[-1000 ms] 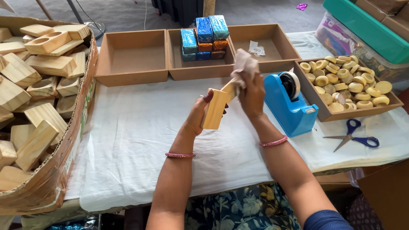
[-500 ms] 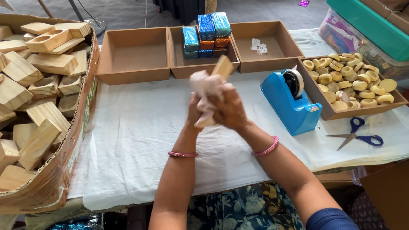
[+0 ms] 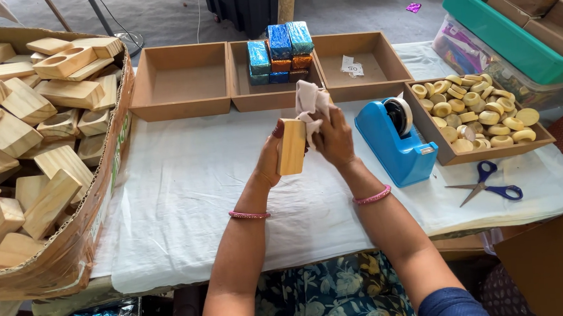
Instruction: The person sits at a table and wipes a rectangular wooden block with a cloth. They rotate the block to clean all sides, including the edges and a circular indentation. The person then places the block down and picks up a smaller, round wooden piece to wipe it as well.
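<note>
Left hand [image 3: 270, 160] holds a wooden block [image 3: 292, 146] upright above the desk [image 3: 184, 184] — grip closed; right hand [image 3: 334, 138] apparently clutches a cloth [image 3: 309, 103] against it. Open desk lies left — tape dispenser [image 3: 396, 143] near right.

A pale wooden block [image 3: 291, 147] stands upright on end, raised above the white-covered surface at mid-scene. A crumpled whitish cloth [image 3: 311, 103] lies bunched against its top right edge.
</note>
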